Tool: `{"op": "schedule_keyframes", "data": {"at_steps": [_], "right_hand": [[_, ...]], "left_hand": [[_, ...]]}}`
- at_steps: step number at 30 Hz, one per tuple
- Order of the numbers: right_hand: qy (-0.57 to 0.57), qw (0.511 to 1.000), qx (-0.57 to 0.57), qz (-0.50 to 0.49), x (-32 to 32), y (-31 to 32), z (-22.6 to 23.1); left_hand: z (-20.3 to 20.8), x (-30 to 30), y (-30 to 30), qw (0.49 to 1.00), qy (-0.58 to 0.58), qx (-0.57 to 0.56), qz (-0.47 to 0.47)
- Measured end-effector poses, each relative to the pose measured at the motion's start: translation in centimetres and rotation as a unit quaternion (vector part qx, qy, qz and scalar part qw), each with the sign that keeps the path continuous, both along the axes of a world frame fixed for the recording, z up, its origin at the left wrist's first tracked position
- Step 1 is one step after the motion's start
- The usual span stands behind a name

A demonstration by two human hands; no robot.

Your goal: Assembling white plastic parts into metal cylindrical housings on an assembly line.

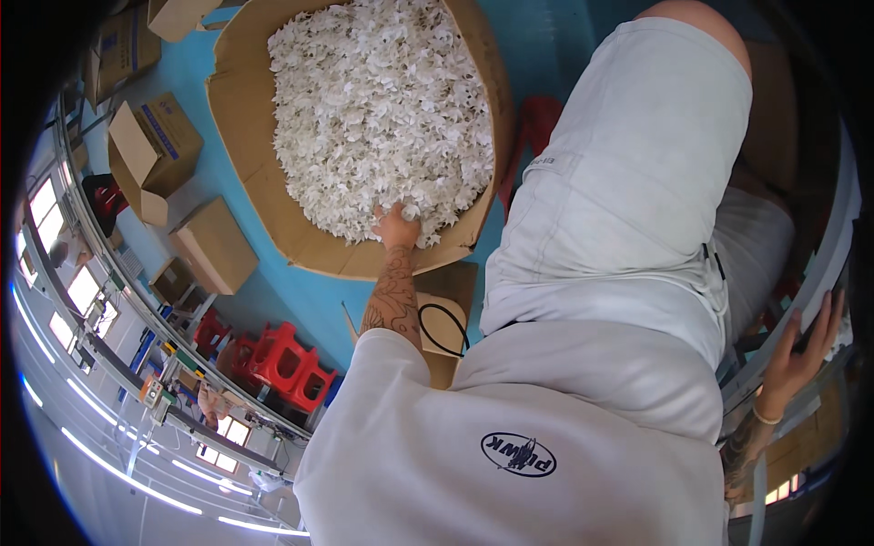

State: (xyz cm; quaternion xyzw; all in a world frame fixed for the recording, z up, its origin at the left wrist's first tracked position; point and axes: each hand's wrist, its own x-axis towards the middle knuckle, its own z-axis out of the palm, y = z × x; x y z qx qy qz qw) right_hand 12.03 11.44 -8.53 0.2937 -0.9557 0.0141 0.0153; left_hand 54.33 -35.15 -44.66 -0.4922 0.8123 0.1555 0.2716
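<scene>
Bright ceiling tubes (132,472) glow at lower left, fringed blue near the rim; windows (44,205) glare white. Soft, even light fills the centre; fisheye distortion curves the edges into black.

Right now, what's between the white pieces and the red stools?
The box wall, then a stretch of blue floor, as the head view shows.
</scene>
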Motion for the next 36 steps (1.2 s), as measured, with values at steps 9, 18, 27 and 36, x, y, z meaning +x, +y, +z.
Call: {"op": "schedule_keyframes", "data": {"at_steps": [9, 18, 27, 36], "right_hand": [[-0.004, 1.0, -0.005, -0.002, 0.1, -0.4, 0.0], [0.009, 1.0, -0.01, 0.011, 0.0, 0.0, 0.0], [0.021, 0.998, -0.039, 0.044, -0.4, -0.3, 1.0], [-0.034, 0.99, -0.137, 0.003, 0.3, -2.0, 1.8]], "left_hand": [[1.3, 1.6, -0.2, 0.986, 0.126, -0.037, 0.108], [9.0, -5.4, -2.8, 0.687, 0.457, 0.122, 0.551], [16.6, -16.7, -4.5, 0.621, 0.594, 0.207, 0.468], [31.1, -36.6, 2.1, 0.577, 0.644, 0.439, 0.245]]}}
